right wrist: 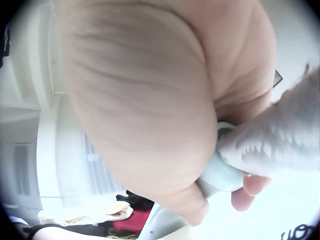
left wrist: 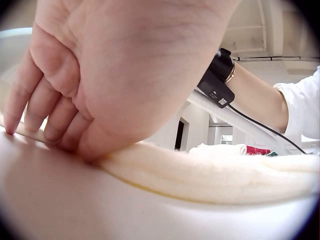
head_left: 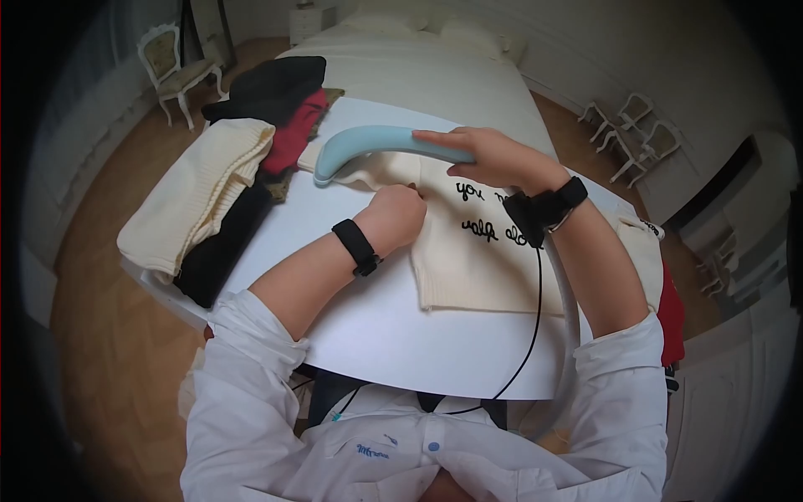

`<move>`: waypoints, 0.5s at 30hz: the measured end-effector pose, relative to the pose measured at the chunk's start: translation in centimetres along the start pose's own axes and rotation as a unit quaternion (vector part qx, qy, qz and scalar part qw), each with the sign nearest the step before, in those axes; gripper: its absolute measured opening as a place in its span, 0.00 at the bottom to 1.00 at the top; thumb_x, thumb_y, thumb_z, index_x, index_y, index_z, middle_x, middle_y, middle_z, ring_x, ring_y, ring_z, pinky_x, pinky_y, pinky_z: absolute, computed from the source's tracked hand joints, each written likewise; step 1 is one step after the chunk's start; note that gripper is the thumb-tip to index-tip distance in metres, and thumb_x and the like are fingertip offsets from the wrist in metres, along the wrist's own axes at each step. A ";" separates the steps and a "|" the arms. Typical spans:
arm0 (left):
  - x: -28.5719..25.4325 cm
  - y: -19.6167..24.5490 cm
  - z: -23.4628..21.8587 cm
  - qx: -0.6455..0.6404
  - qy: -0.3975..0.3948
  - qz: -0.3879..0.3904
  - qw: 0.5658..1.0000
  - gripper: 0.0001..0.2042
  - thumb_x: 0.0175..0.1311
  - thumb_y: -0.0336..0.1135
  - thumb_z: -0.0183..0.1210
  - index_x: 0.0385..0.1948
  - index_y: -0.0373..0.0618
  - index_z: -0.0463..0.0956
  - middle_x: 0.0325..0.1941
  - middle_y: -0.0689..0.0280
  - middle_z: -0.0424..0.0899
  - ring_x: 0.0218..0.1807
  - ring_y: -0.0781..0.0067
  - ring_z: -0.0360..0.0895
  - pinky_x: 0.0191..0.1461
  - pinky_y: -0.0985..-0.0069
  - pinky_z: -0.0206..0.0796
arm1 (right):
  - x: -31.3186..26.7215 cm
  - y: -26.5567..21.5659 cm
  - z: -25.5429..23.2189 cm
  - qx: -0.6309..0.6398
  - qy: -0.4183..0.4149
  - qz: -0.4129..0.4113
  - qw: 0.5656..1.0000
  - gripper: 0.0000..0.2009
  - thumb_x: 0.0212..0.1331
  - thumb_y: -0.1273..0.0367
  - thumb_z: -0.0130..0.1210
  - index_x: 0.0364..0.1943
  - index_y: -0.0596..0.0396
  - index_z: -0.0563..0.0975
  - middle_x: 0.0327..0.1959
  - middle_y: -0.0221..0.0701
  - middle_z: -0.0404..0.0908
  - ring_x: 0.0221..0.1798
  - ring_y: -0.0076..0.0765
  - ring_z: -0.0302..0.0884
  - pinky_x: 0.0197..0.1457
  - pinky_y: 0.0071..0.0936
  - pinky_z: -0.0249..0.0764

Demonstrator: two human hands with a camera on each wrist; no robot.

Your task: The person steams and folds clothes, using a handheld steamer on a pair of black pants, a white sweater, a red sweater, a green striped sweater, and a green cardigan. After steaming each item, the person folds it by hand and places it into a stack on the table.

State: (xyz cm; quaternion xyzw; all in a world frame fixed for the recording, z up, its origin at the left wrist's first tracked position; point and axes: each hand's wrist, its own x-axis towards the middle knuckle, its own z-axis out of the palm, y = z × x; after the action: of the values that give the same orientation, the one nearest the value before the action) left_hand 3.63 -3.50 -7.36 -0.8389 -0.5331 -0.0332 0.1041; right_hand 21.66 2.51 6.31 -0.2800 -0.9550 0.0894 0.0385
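Note:
A cream knitted sweater [head_left: 468, 276] with black lettering lies spread on the white table [head_left: 351, 335]. My right hand [head_left: 508, 159] grips the light blue handle of a curved garment steamer [head_left: 360, 146], whose head reaches left over the sweater's upper part. In the right wrist view, the steamer [right wrist: 225, 172] and its pale hose [right wrist: 285, 135] show beneath the palm. My left hand [head_left: 395, 216] holds the sweater's left side, below the steamer. Bent fingers [left wrist: 57, 117] reach down to the knit [left wrist: 215, 175] at table level in the left wrist view; the thumb is hidden there.
Folded cream knitwear [head_left: 192, 192] lies over a black garment [head_left: 224, 247] at the table's left edge. Behind it are a black garment [head_left: 272, 88] and a red one [head_left: 299, 134]. More clothes [head_left: 644, 251] lie at right. A black cable [head_left: 535, 326] hangs from the right wrist camera. A bed [head_left: 435, 71] stands beyond.

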 end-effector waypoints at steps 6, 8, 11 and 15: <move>0.0 -0.1 -0.6 -0.009 -0.019 -0.004 1.000 0.10 0.64 0.30 0.57 0.35 0.44 0.89 0.37 0.57 0.91 0.43 0.60 0.90 0.45 0.65 0.81 | 1.4 -0.7 0.4 0.013 -0.006 0.012 1.000 0.40 0.62 0.76 0.63 0.78 0.30 0.65 0.52 0.46 0.82 0.52 0.51 0.80 0.58 0.44 0.76; 0.0 -0.1 -0.4 -0.010 -0.013 -0.008 1.000 0.09 0.64 0.30 0.57 0.34 0.44 0.89 0.35 0.58 0.91 0.42 0.60 0.90 0.45 0.65 0.81 | 1.1 -0.7 0.0 0.013 -0.015 0.011 1.000 0.40 0.62 0.77 0.63 0.78 0.30 0.65 0.52 0.46 0.82 0.52 0.51 0.80 0.59 0.44 0.76; -0.3 -0.5 -0.2 -0.045 0.026 0.021 0.998 0.11 0.65 0.28 0.52 0.34 0.36 0.85 0.29 0.54 0.88 0.35 0.52 0.87 0.41 0.58 0.80 | -0.2 -0.3 -0.7 0.001 -0.031 0.024 0.999 0.41 0.60 0.79 0.64 0.78 0.31 0.65 0.53 0.46 0.82 0.52 0.52 0.80 0.58 0.44 0.76; -0.2 -0.3 -0.1 -0.019 0.013 0.027 0.999 0.11 0.64 0.28 0.53 0.33 0.37 0.86 0.29 0.55 0.88 0.35 0.54 0.88 0.40 0.60 0.80 | -1.7 -0.6 -1.4 -0.008 -0.046 0.032 0.998 0.43 0.59 0.80 0.64 0.79 0.31 0.64 0.54 0.46 0.82 0.52 0.52 0.81 0.57 0.44 0.76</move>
State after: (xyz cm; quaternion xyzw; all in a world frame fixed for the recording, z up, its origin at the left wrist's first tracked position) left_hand 3.25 -3.60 -7.28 -0.8541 -0.5086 -0.0512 0.0963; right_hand 23.00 1.33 7.75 -0.3059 -0.9471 0.0961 -0.0104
